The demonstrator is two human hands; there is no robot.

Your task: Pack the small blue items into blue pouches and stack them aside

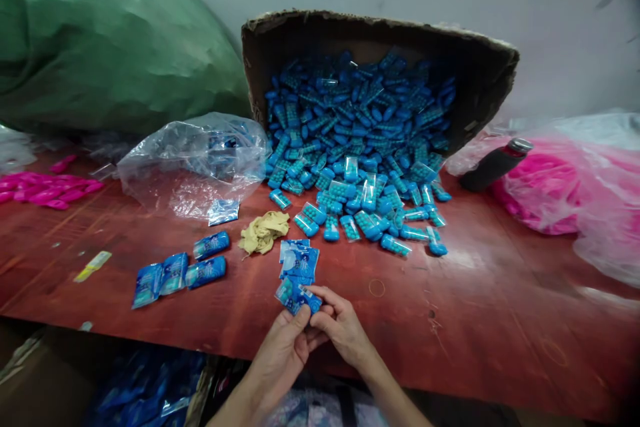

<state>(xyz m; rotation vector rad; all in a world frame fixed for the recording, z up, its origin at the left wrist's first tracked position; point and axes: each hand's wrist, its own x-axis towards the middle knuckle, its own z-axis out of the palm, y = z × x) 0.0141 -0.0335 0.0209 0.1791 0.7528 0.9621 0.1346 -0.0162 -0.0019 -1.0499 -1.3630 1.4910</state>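
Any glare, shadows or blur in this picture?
Head view: pale glare on the red table toward the right; deep shadow inside the cardboard box; the green sack looks soft; print on the held blue packet is too unclear to read.

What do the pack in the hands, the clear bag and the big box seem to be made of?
Pack: probably smooth plastic; turquoise beads show through a clear part, beside blue print.
Bag: thin, glossy plastic film, by its see-through creases and highlights.
Box: most likely matt cardboard, judging by its brown, ragged rim, though the inside is dark.
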